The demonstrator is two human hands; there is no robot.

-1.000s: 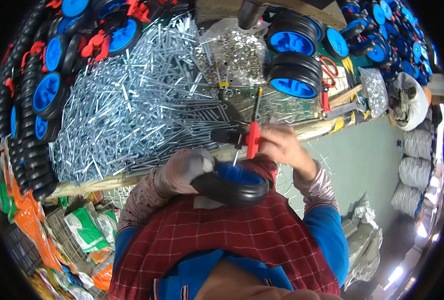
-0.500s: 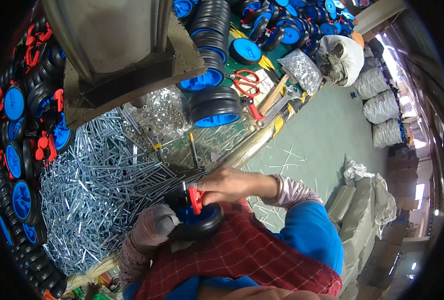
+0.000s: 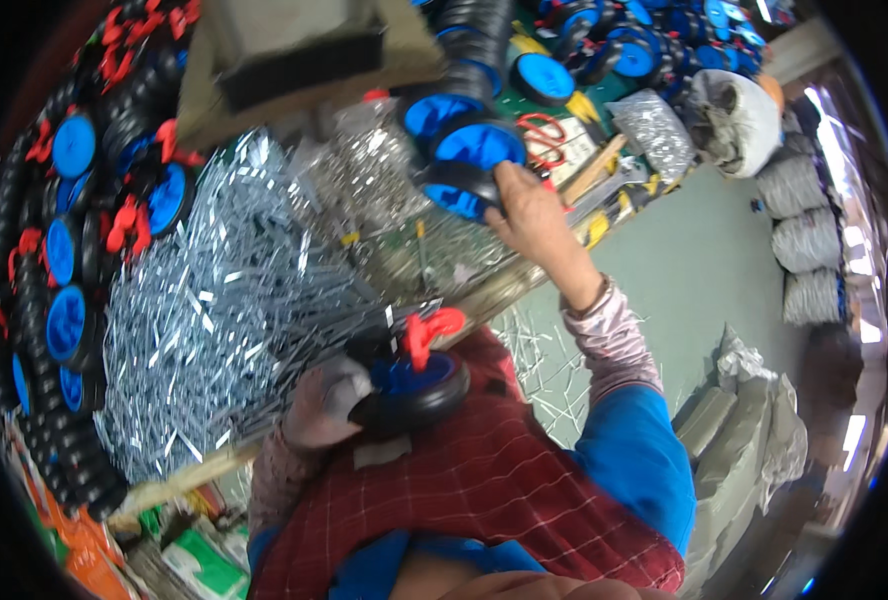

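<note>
My left hand (image 3: 329, 400), in a pale glove, is closed on a black-tyred wheel (image 3: 434, 400) with a blue hub, held low against my red checked apron. A red plastic lever piece (image 3: 430, 332) and a black bracket stand on its upper side. My bare right hand (image 3: 536, 215) reaches forward to the bench edge, its thumb and fingers gripping the rim of another blue wheel (image 3: 459, 198) with a black tyre. That wheel leans beside a second blue wheel (image 3: 484, 143). Left of my hands lies a big heap of long silvery bolts (image 3: 224, 320).
A metal machine column (image 3: 304, 70) rises at the far middle. Rows of blue-hubbed wheels (image 3: 67, 322) line the left. Red scissors (image 3: 541, 140), a wooden handle (image 3: 592, 170) and a bag of small metal parts (image 3: 654, 133) lie far right. Sacks (image 3: 804, 245) stand on the floor.
My right hand has left the red lever on the held wheel and moved forward to grasp another wheel on the bench. My left hand still holds its wheel. The view has shifted.
</note>
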